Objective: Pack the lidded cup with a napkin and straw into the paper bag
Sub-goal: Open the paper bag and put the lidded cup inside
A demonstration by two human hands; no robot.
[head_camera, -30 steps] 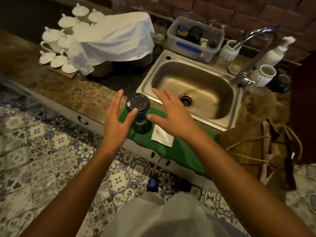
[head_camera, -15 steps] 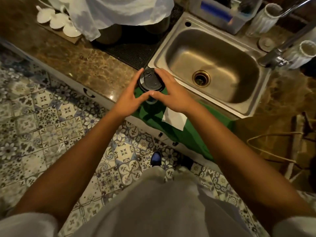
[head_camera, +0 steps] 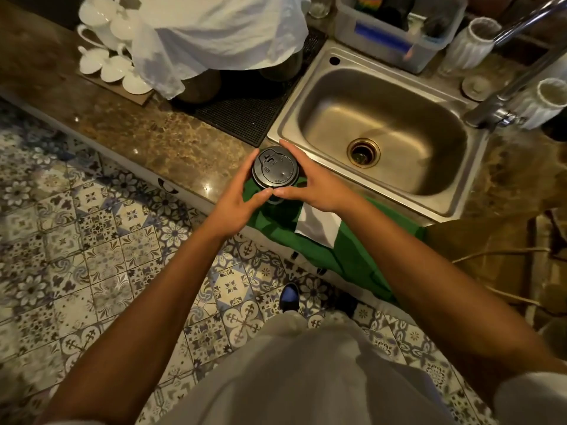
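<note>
The cup (head_camera: 275, 174) stands upright on a green cloth (head_camera: 352, 256) at the counter's (head_camera: 147, 139) front edge, just left of the sink (head_camera: 380, 130). Its long axis runs vertical, lid (head_camera: 276, 170) uppermost and facing the camera. The lid's sip tab sits at the far-left side, pointing away from the person.

Left hand (head_camera: 236, 200) wraps the cup's left side, fingers reaching up the rim and thumb curled across the near side. Right hand (head_camera: 310, 182) wraps the right side likewise. The two thumbs meet at the near edge of the lid. Both hands are closed around the cup.

A white napkin (head_camera: 319, 223) lies flat on the cloth, just right of the cup and partly under the right wrist. The bag (head_camera: 521, 237) sits at the right edge, well apart from the cup; its rope handles show. No straw can be made out.
</note>
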